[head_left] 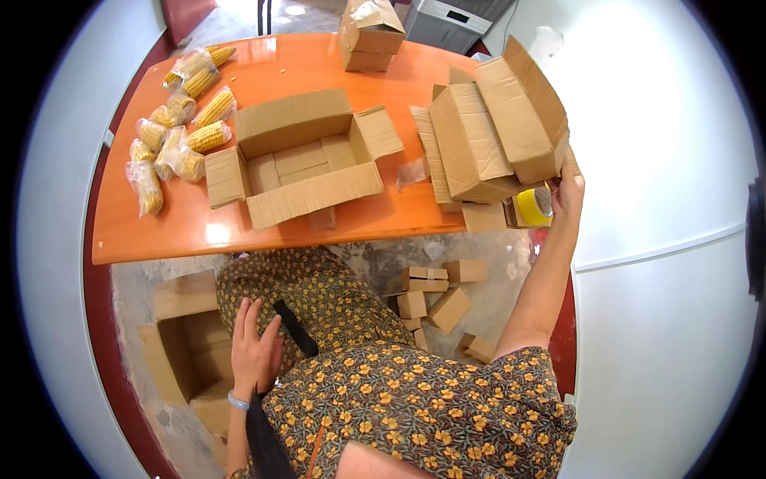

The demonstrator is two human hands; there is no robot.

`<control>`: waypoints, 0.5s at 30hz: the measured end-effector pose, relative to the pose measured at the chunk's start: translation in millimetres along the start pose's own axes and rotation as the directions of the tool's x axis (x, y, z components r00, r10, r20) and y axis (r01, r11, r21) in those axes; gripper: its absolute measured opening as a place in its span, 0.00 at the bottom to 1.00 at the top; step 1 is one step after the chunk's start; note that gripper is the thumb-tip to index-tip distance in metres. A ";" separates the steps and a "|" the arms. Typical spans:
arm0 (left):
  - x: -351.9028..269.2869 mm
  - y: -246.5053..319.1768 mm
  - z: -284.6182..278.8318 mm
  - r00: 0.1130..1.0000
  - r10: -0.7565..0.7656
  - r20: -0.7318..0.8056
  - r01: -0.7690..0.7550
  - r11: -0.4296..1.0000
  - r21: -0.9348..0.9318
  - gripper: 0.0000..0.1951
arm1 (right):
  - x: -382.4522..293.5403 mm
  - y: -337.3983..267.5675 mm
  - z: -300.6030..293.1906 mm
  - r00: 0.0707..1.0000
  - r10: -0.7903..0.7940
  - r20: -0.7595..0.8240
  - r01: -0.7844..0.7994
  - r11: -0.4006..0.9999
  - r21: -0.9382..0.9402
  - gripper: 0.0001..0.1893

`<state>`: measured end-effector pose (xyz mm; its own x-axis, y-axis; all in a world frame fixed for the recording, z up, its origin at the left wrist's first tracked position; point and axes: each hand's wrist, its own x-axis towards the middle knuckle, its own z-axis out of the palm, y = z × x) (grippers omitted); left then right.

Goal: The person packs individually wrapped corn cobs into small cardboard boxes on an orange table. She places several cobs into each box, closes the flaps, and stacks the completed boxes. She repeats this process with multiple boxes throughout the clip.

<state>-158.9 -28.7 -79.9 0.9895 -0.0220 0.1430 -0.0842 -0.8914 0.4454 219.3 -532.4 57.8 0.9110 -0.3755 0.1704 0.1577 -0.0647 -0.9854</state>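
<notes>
My right hand (567, 190) grips the lower right corner of an open cardboard box (519, 114), tilted on top of another cardboard box (467, 143) at the table's right end. Right beside these fingers is a roll of yellow tape (534, 206), partly covered by the hand. My left hand (256, 347) hangs over my lap, holding nothing, its fingers slightly apart. In the middle of the orange table (287, 232) stands an open cardboard box (302, 158) with its flaps folded outward and its inside bare. Several corn cobs in clear plastic bags (208, 137) lie on the left.
A taller cardboard box (372, 42) stands at the table's far edge. Small cardboard boxes (450, 308) litter the floor under the table, and a large open box (194, 353) sits at my left. A white wall (658, 299) rises close on the right.
</notes>
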 end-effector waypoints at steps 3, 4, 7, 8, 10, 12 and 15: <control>-5.5 -1.4 3.9 0.999 -0.044 0.022 0.044 0.999 -0.011 0.22 | 5.5 6.0 2.3 0.999 -0.033 -0.030 0.028 0.989 -0.148 0.25; -6.9 -1.8 5.8 0.998 -0.058 0.029 0.059 0.998 -0.013 0.23 | 5.7 6.7 4.9 0.993 -0.087 -0.077 0.063 0.960 -0.273 0.25; -14.0 -9.1 14.0 0.995 -0.101 0.011 0.101 0.995 -0.008 0.23 | 4.8 6.6 4.7 0.987 -0.135 -0.083 0.103 0.946 -0.308 0.26; -15.3 -13.1 16.9 0.994 -0.105 0.002 0.105 0.994 -0.012 0.24 | 6.0 6.8 3.4 0.990 -0.129 -0.066 0.107 0.959 -0.263 0.25; -18.9 -23.1 22.2 0.994 -0.108 -0.007 0.108 0.994 -0.019 0.24 | 15.9 14.7 -14.0 0.992 -0.125 -0.015 0.115 0.948 -0.298 0.25; -25.4 -30.4 26.1 0.986 -0.164 -0.025 0.164 0.986 -0.012 0.24 | 22.8 22.5 -17.8 0.996 -0.088 0.002 0.084 0.956 -0.280 0.23; -34.8 -36.8 27.0 0.959 -0.258 -0.119 0.262 0.965 0.017 0.23 | 36.4 37.7 -25.1 0.986 -0.162 -0.025 0.150 0.952 -0.268 0.21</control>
<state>-187.1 -7.4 -125.1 0.9563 0.2630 0.1278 0.1799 -0.8737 0.4520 248.8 -571.7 26.8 0.8634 -0.3833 0.3281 0.1842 -0.3659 -0.9122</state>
